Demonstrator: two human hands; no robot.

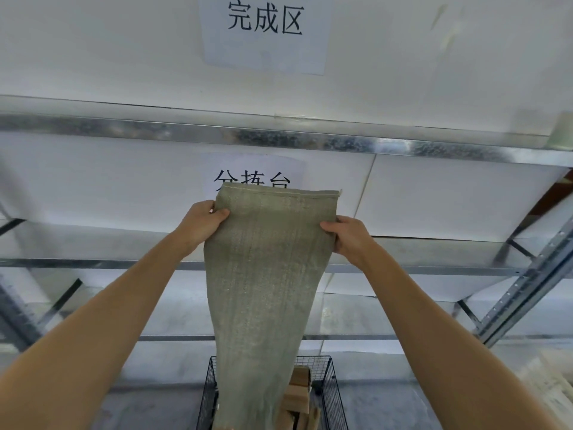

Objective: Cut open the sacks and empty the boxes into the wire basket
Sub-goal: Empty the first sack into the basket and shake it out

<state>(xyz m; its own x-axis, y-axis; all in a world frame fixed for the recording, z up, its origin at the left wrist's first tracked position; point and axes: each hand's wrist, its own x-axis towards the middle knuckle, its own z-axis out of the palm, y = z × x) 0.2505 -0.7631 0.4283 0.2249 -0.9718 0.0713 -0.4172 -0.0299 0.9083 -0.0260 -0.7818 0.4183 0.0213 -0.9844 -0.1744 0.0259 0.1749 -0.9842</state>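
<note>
A grey-green woven sack (263, 274) hangs upside down, its sewn end at the top and its lower end reaching down into the black wire basket (331, 386). My left hand (203, 223) grips the sack's upper left edge. My right hand (348, 237) grips its upper right edge. Both arms are raised in front of me. Brown cardboard boxes (299, 395) lie in the basket beside the sack's lower end. The sack's mouth is hidden below the frame edge.
A galvanised metal shelving rack (310, 141) with white boards stands right behind the basket. Two paper signs (265, 32) with printed characters hang on it. A slanted perforated rack upright (524, 287) is at the right. The grey floor (148, 405) surrounds the basket.
</note>
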